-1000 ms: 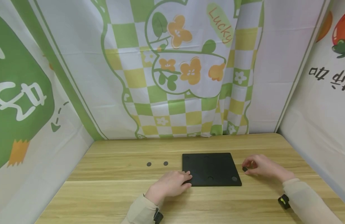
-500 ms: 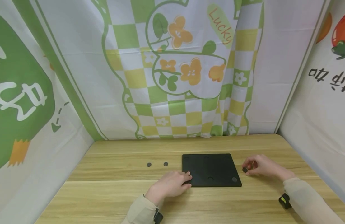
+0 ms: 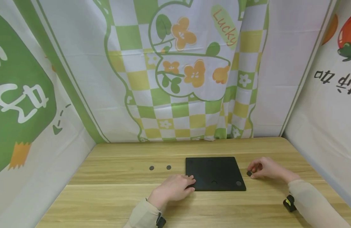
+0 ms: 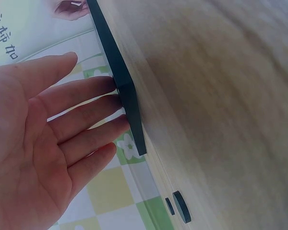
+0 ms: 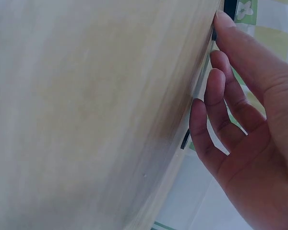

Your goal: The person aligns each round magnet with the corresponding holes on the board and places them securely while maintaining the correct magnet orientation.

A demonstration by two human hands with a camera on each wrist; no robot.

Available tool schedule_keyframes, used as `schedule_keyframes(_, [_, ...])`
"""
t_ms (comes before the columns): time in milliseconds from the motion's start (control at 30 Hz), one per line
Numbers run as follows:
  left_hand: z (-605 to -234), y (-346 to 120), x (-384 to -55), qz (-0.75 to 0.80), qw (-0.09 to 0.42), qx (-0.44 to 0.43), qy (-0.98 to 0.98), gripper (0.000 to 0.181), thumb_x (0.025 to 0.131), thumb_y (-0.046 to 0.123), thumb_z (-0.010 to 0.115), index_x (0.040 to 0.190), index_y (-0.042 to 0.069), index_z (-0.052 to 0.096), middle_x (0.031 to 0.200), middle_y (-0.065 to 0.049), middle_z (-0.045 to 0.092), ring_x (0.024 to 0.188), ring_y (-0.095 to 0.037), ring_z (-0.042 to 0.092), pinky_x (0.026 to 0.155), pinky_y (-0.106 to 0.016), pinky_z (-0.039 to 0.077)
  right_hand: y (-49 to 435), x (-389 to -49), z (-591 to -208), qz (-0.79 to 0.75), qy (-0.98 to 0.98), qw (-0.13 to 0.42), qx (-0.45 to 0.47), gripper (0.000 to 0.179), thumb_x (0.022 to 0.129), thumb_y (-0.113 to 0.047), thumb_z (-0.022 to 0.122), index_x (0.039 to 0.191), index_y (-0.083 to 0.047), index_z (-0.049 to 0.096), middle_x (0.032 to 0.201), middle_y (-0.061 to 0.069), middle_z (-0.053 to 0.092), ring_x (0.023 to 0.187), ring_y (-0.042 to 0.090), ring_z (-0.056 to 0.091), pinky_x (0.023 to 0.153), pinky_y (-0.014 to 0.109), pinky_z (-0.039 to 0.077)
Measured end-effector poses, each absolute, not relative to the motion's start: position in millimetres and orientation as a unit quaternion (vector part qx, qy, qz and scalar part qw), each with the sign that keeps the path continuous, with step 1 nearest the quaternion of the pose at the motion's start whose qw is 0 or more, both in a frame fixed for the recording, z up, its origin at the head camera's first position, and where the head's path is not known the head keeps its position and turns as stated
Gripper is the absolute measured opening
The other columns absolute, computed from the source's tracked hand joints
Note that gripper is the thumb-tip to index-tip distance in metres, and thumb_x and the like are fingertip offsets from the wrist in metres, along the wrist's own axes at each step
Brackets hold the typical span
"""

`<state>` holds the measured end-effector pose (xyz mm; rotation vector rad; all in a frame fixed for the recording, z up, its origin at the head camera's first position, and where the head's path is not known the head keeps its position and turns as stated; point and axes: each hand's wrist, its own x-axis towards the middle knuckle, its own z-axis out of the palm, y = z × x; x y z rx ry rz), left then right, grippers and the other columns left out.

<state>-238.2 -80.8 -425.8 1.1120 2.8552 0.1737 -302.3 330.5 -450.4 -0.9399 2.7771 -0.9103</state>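
Observation:
A thin black rectangular board [image 3: 215, 172] with faint round recesses lies on the table. One dark grey disc [image 3: 238, 183] sits at its front right corner. My left hand [image 3: 175, 187] rests at the board's front left corner; in the left wrist view its loosely straight fingertips touch the board edge [image 4: 122, 79]. Just right of the board, my right hand [image 3: 267, 168] pinches a small dark disc [image 3: 249, 173] between thumb and fingers, at the tabletop. Another thin dark piece [image 5: 185, 139] shows beyond the fingers in the right wrist view.
Two more dark discs, a left one [image 3: 151, 167] and a right one [image 3: 168, 167], lie apart on the wooden table [image 3: 112, 177], left of the board. A patterned curtain [image 3: 181, 110] hangs behind the table, with printed cloth at both sides.

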Motion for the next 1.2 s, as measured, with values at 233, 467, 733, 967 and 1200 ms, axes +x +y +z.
schedule_keyframes(233, [-424.4,-80.6,-237.5,0.057,0.035,0.364,0.929,0.038,0.097,0.034,0.052,0.128,0.014,0.061,0.136,-0.002,0.056,0.124,-0.017,0.054,0.101,-0.032,0.045,330.8,-304.2,-451.6,-0.297,0.905,0.037,-0.301,0.022,0.076,-0.025,0.079,0.092,-0.012,0.072,0.078,-0.008,0.066,0.069,-0.002,0.056,0.058,0.019,0.047])
schedule_keyframes(467, [-426.0,-81.1,-238.3,0.056,0.036,0.364,0.929,0.039,0.097,0.035,0.051,0.129,0.015,0.06,0.137,-0.001,0.055,0.124,-0.016,0.054,0.101,-0.032,0.045,328.7,-306.3,-451.5,-0.291,0.907,0.033,-0.304,0.018,0.076,-0.023,0.079,0.089,-0.013,0.073,0.076,-0.01,0.066,0.068,-0.003,0.055,0.058,0.019,0.047])
schedule_keyframes(733, [-425.6,-80.9,-238.1,0.053,0.03,0.364,0.93,0.038,0.097,0.035,0.051,0.129,0.015,0.061,0.136,-0.001,0.055,0.124,-0.017,0.054,0.101,-0.032,0.045,327.0,-308.5,-449.8,-0.284,0.911,0.04,-0.296,0.018,0.074,-0.023,0.08,0.087,-0.013,0.073,0.075,-0.01,0.067,0.068,-0.003,0.056,0.059,0.019,0.049])
schedule_keyframes(967, [-427.1,-80.6,-238.8,0.052,0.027,0.366,0.929,0.038,0.097,0.034,0.051,0.129,0.015,0.061,0.136,-0.001,0.056,0.123,-0.016,0.055,0.1,-0.032,0.046,325.6,-309.5,-448.7,-0.268,0.917,0.03,-0.293,0.017,0.072,-0.023,0.082,0.083,-0.014,0.073,0.072,-0.012,0.065,0.065,-0.004,0.054,0.058,0.019,0.048])
schedule_keyframes(1200, [-428.5,-81.4,-239.2,0.05,0.019,0.374,0.926,0.038,0.098,0.033,0.051,0.128,0.013,0.061,0.135,-0.003,0.056,0.122,-0.017,0.056,0.099,-0.033,0.047,324.5,-311.0,-448.8,-0.243,0.92,0.003,-0.307,0.016,0.071,-0.023,0.083,0.08,-0.017,0.072,0.068,-0.014,0.061,0.063,-0.005,0.052,0.056,0.018,0.045])
